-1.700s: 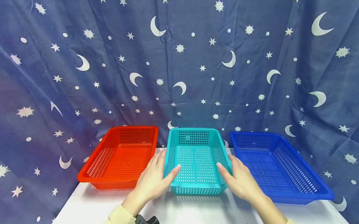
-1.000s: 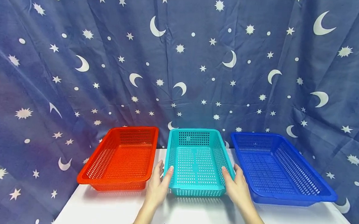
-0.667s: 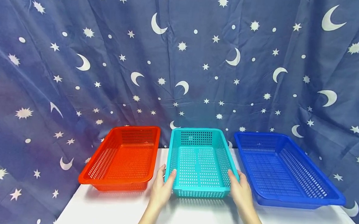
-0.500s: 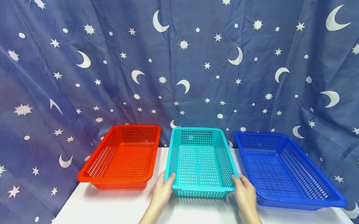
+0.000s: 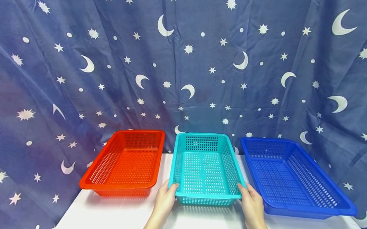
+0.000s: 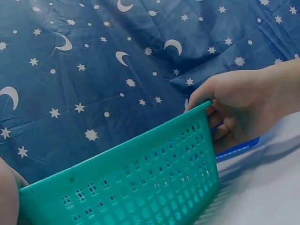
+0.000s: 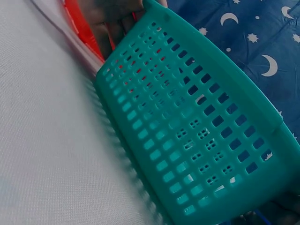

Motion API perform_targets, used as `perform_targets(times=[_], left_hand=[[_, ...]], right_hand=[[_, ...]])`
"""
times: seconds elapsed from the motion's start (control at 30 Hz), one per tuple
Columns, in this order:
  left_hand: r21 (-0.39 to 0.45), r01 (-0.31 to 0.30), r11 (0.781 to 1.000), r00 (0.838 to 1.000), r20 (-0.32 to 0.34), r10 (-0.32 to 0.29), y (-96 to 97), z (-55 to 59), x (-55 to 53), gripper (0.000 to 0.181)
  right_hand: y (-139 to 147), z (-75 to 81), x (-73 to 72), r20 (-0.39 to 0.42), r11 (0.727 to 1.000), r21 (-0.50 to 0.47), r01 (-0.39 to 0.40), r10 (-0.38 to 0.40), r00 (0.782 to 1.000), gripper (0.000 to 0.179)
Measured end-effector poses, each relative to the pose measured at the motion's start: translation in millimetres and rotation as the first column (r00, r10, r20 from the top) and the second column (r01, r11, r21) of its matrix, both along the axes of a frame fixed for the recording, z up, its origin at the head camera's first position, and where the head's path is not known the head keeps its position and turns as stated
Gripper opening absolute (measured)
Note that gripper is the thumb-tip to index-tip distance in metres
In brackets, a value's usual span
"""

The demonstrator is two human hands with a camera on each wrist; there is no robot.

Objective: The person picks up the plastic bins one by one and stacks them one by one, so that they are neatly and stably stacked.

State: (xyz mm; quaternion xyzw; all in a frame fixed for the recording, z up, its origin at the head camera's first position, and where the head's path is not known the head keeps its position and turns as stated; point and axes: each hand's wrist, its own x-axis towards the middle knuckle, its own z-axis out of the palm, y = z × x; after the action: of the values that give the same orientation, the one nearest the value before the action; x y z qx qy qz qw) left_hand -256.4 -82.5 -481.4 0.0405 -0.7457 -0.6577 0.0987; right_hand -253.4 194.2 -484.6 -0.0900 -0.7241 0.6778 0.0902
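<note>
A turquoise plastic basket (image 5: 206, 196) with slotted walls sits in the middle of the white table, nothing inside it. At its near left corner my left hand (image 5: 164, 198) grips the rim, thumb over the top and fingers down the outer side. My right hand (image 5: 251, 203) holds the near right corner the same way. In the left wrist view the right hand (image 6: 243, 101) hooks its thumb over the rim, its fingers curled below. The right wrist view has the basket's near wall (image 7: 187, 126) close up, with the left hand's fingers (image 7: 112, 28) in shadow behind its far corner.
To the left stands a red basket (image 5: 120, 188), and to the right a larger blue basket (image 5: 309, 210). Both hands reach into the narrow gaps beside them. A dark blue curtain (image 5: 203, 91) with moons and stars hangs behind the white table (image 5: 122, 215).
Both hands came from open beside the turquoise basket to gripping its near corners, sliding toward the front. The basket stays about where it was; the view shifted slightly.
</note>
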Motion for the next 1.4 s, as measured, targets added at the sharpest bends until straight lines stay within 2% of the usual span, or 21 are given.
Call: perform_targets(times=[0.17, 0.47, 0.67, 0.77, 0.9, 1.07, 1.4], left_hand=[[-0.008, 0.034, 0.999, 0.999, 0.002, -0.034, -5.3, 4.2, 1.8, 0.043], [0.026, 0.090, 0.996, 0.996, -0.009, -0.090, -13.3, 9.8, 1.6, 0.043], [0.039, 0.087, 0.995, 0.996, -0.007, -0.086, -16.3, 15.6, 1.8, 0.045], [0.018, 0.068, 0.998, 0.998, -0.008, -0.067, -17.8, 18.8, 1.6, 0.046], [-0.005, 0.058, 0.998, 0.998, -0.005, -0.058, -19.4, 21.4, 0.6, 0.046], [0.004, 0.061, 0.998, 0.998, 0.005, -0.061, -21.3, 23.6, 0.0, 0.045], [0.024, 0.049, 0.999, 0.998, -0.036, -0.048, -27.2, 34.6, 5.2, 0.039]], right_hand=[[-1, 2.0, 1.6, -0.010, 1.000, 0.002, -0.004, 0.004, 1.000, 0.060], [-4, 5.6, 1.9, -0.032, 1.000, -0.008, -0.023, 0.023, 0.999, 0.056], [-6, 8.4, 1.7, -0.053, 0.999, 0.028, -0.032, 0.034, 0.998, 0.058], [-7, 11.0, 0.1, -0.058, 0.999, 0.042, -0.028, 0.030, 0.998, 0.057], [-10, 14.3, -2.2, -0.066, 0.999, 0.041, -0.015, 0.017, 0.998, 0.054], [-12, 18.9, -1.7, -0.076, 0.999, 0.042, -0.013, 0.016, 0.997, 0.051], [-18, 32.2, -3.1, -0.095, 0.999, 0.040, -0.025, 0.029, 0.995, 0.051]])
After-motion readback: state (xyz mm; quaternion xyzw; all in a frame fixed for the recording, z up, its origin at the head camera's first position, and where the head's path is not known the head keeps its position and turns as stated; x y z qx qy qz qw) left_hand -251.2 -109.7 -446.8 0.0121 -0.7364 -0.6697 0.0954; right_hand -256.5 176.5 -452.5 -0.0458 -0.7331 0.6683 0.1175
